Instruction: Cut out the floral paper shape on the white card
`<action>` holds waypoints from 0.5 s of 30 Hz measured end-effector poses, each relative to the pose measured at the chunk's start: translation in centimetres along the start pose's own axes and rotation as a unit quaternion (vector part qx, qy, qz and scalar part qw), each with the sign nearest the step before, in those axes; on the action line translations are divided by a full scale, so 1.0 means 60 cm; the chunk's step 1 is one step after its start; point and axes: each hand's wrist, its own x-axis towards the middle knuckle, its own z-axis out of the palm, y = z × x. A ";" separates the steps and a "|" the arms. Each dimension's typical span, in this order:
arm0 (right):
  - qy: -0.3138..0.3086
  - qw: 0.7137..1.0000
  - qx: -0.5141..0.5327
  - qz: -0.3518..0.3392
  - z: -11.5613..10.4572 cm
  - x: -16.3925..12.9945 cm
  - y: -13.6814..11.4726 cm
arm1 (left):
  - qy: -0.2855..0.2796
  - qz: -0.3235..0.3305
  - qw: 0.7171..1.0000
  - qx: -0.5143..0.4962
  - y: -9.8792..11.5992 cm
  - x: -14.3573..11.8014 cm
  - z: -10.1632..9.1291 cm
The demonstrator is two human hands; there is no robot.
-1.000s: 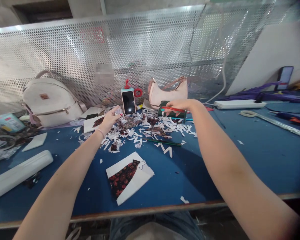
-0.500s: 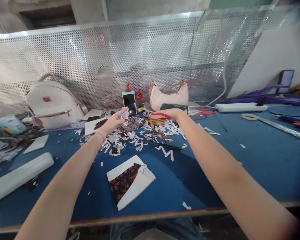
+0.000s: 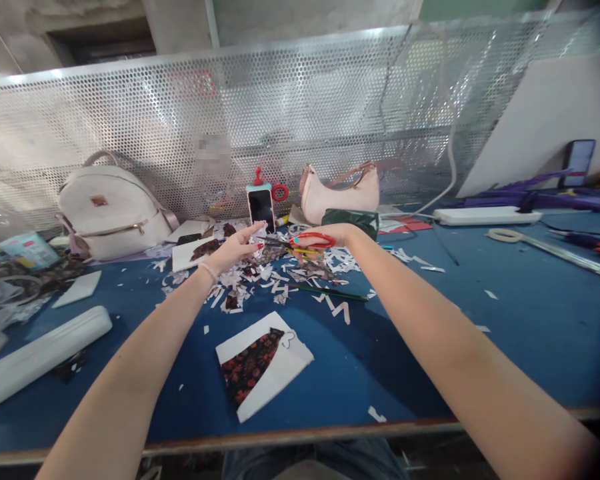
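Note:
My right hand (image 3: pixel 325 240) is closed around red and yellow-handled scissors (image 3: pixel 313 241), whose dark blades point left toward my other hand. Between the fingers of my left hand (image 3: pixel 237 247) is a small piece of pale paper (image 3: pixel 258 231), partly hidden by them. Beneath both hands spreads a heap of white paper scraps (image 3: pixel 275 275) mixed with bits of dark patterned fabric (image 3: pixel 310 270). Closer to me lies a white card (image 3: pixel 280 380) bearing a dark, red-flowered fabric piece (image 3: pixel 250 365) and a small drawn outline.
A phone (image 3: pixel 261 208) stands upright behind the heap. At the back are a white backpack (image 3: pixel 113 210) and a pale handbag (image 3: pixel 343 197). A long white case (image 3: pixel 45 357) lies left; a power strip (image 3: pixel 487 216) and tape roll (image 3: pixel 505 235) lie right. A green pencil (image 3: pixel 330 292) crosses the scraps.
The scissors have swung left, their blades now showing near the paper in my left hand. My left hand has shifted slightly right and down. The view has moved a little.

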 end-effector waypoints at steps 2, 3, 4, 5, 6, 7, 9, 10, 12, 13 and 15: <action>0.001 1.000 0.008 -0.001 0.001 0.004 0.000 | 0.005 -0.003 1.000 -0.004 -0.001 0.001 0.001; 0.003 1.000 0.014 -0.002 0.002 0.006 0.001 | 0.007 -0.003 1.000 -0.005 -0.002 0.002 0.002; 0.005 1.000 0.019 -0.003 0.002 0.008 0.003 | 0.008 -0.004 1.000 -0.007 -0.004 0.002 0.002; 0.007 1.000 0.025 -0.004 0.002 0.011 0.005 | 0.010 -0.005 1.000 -0.010 -0.005 0.003 0.002; 0.009 0.999 0.031 -0.005 0.003 0.014 0.008 | 0.012 -0.005 1.000 -0.013 -0.007 0.004 0.003; 0.011 0.999 0.037 -0.006 0.003 0.016 0.011 | 0.013 -0.005 1.000 -0.016 -0.009 0.005 0.003; 0.014 0.999 0.051 -0.011 0.003 0.021 0.018 | 0.015 -0.006 1.000 -0.021 -0.012 0.006 0.004; 0.014 0.998 0.059 -0.014 0.004 0.023 0.020 | 0.016 -0.006 1.000 -0.023 -0.013 0.007 0.005; 0.013 0.997 0.075 -0.024 0.006 0.026 0.024 | 0.018 -0.008 0.999 -0.028 -0.015 0.007 0.007; 0.011 0.996 0.084 -0.029 0.007 0.026 0.024 | 0.018 -0.011 0.999 -0.032 -0.015 0.007 0.008; 0.009 0.994 0.099 -0.041 0.009 0.026 0.023 | 0.020 -0.014 0.999 -0.042 -0.016 0.006 0.010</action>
